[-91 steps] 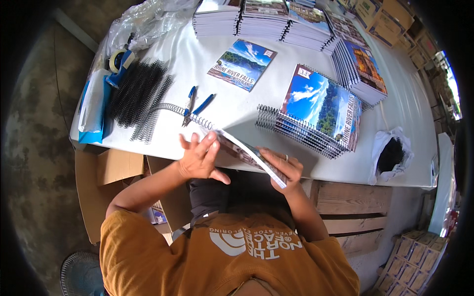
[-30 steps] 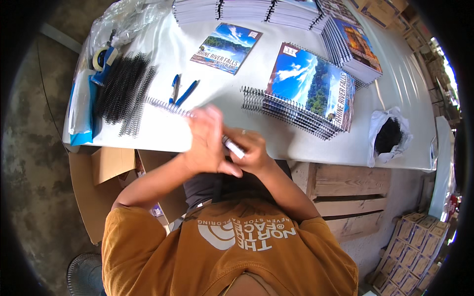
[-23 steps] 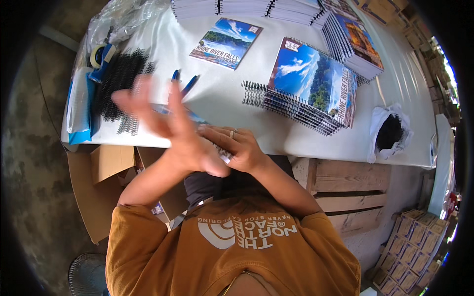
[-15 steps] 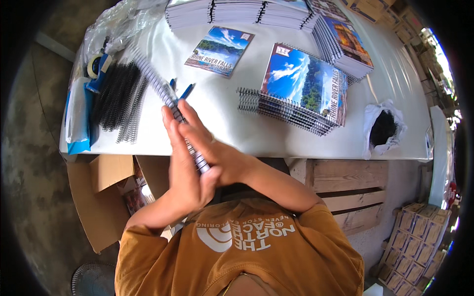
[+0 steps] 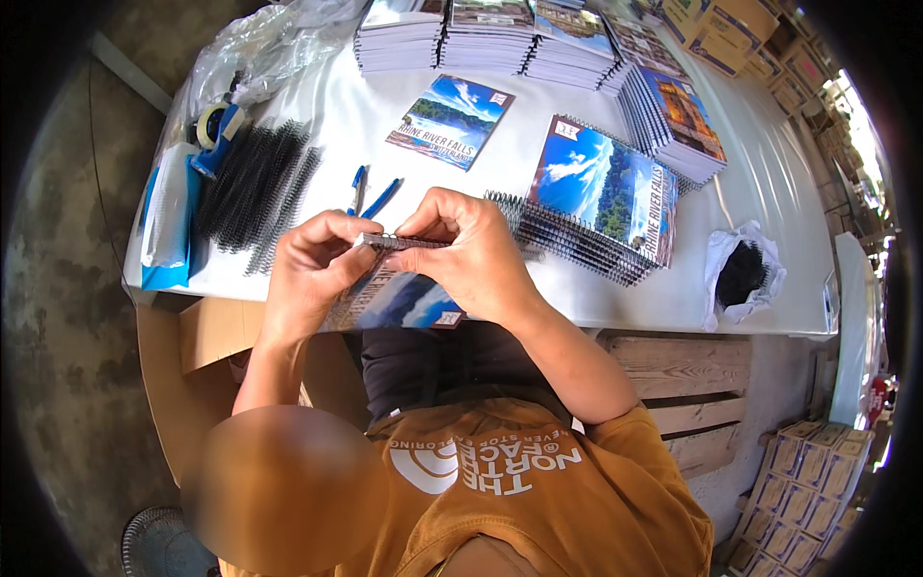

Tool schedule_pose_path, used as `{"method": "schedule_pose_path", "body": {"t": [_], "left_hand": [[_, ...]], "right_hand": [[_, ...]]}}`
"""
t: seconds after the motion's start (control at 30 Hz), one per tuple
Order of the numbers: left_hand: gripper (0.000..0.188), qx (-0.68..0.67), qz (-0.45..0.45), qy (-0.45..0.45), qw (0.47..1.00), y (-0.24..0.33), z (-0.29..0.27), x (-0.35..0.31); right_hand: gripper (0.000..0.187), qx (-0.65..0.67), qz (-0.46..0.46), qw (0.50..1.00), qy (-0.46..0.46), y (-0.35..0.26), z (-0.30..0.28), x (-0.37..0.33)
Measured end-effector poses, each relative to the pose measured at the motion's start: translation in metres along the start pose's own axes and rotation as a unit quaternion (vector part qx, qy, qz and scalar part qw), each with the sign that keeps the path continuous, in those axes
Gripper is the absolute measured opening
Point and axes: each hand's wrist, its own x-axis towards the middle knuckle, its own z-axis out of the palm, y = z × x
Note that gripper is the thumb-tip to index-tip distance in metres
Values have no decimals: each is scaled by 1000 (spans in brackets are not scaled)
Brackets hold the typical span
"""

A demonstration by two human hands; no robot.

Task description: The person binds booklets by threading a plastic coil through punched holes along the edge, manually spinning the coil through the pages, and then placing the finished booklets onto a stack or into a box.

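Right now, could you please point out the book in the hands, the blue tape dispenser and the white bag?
Book (image 5: 399,297): head view, on its picture cover.
Tape dispenser (image 5: 221,141): head view, on its blue body.
White bag (image 5: 740,313): head view, on its lower wall.

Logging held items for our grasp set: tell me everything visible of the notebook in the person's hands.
The notebook has a glossy-looking, mostly blue cover showing sky, white clouds and slanted lettering near its left side, with a pale emblem near its lower right corner. Coil loops show along its upper edge, partly hidden; whether they run fully through is unclear. The left hand pinches that edge's left end, the right hand farther right. It is held at the white table's near edge.
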Motion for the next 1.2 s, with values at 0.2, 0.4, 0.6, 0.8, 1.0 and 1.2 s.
{"method": "schedule_pose_path", "body": {"t": [0.2, 0.4, 0.6, 0.8, 1.0, 1.2], "left_hand": [[20, 110, 63, -154, 980, -5, -3, 26], [35, 336, 178, -112, 918, 35, 46, 32], [36, 82, 239, 146, 956, -8, 146, 111], [23, 479, 347, 125, 796, -95, 158, 127], [29, 261, 254, 175, 915, -124, 150, 125], [26, 392, 241, 101, 882, -117, 57, 193]], "right_hand": [[21, -201, -88, 974, 54, -7, -1, -18], [34, -207, -361, 875, 247, -55, -67, -49], [57, -212, -318, 788, 483, -26, -181, -86], [34, -271, -233, 774, 522, 38, -190, -85], [19, -304, -291, 707, 568, 42, -187, -62], [26, -410, -278, 655, 570, 39, -184, -84]]}}
